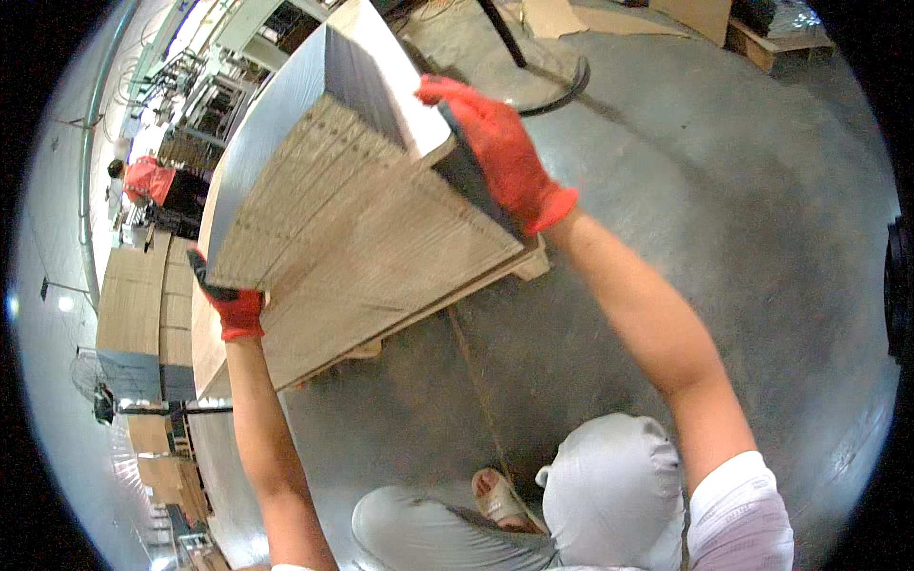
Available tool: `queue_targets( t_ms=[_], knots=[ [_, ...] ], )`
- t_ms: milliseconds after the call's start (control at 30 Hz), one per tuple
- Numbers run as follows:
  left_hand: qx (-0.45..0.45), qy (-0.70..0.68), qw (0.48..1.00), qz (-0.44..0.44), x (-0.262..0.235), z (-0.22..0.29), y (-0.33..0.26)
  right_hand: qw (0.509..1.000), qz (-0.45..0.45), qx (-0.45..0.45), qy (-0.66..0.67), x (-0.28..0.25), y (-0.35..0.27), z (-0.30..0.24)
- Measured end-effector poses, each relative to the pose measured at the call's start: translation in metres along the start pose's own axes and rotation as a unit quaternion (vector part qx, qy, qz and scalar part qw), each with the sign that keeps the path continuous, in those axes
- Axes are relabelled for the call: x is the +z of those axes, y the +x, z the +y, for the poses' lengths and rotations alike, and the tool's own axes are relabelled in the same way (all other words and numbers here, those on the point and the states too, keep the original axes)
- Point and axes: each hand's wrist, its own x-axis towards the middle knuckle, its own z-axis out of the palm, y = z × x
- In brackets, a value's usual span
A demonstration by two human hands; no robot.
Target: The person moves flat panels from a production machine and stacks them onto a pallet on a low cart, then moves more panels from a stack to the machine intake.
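A thick stack of wooden boards (314,181), with rows of small holes along its edges, lies on a larger pile of boards (381,271). My left hand (233,306), in a red glove with a dark palm, holds the stack's near left corner. Its thumb points up and its other fingers are mostly hidden. My right hand (500,152), gloved the same way, is wrapped against the right side, its fingertips bent over the upper edge. A pale board surface (386,71) shows beside those fingertips.
A pallet (531,265) supports the pile. Behind to the left, a person in a red top (148,179) stands near machinery (205,109). More stacked boards (133,300) and a fan (90,373) are at left. A curved black bar (562,100) and cardboard (552,17) lie beyond, right.
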Motion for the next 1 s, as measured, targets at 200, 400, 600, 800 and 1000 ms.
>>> queue_targets(
  t_ms=[200, 400, 600, 800, 1000],
  knots=[
    [-0.019, -0.086, 0.995, -0.049, 0.018, -0.009, 0.009, 1.000, 0.005, 0.016, -0.006, -0.007, -0.001, -0.001],
    [0.065, -0.051, 0.996, -0.019, 0.016, -0.020, 0.012, 0.996, 0.007, 0.022, -0.086, -0.007, 0.006, -0.017],
    [0.071, -0.056, 0.993, -0.078, 0.027, -0.007, -0.001, 0.885, -0.165, -0.193, -0.391, -0.007, 0.067, -0.031],
    [-0.005, -0.191, 0.967, -0.170, 0.048, -0.012, 0.018, 0.907, -0.287, -0.200, -0.233, 0.019, 0.115, 0.043],
    [-0.001, -0.168, 0.971, -0.169, 0.034, -0.011, 0.029, 0.968, -0.240, 0.038, -0.060, 0.043, 0.110, 0.028]
  ],
)
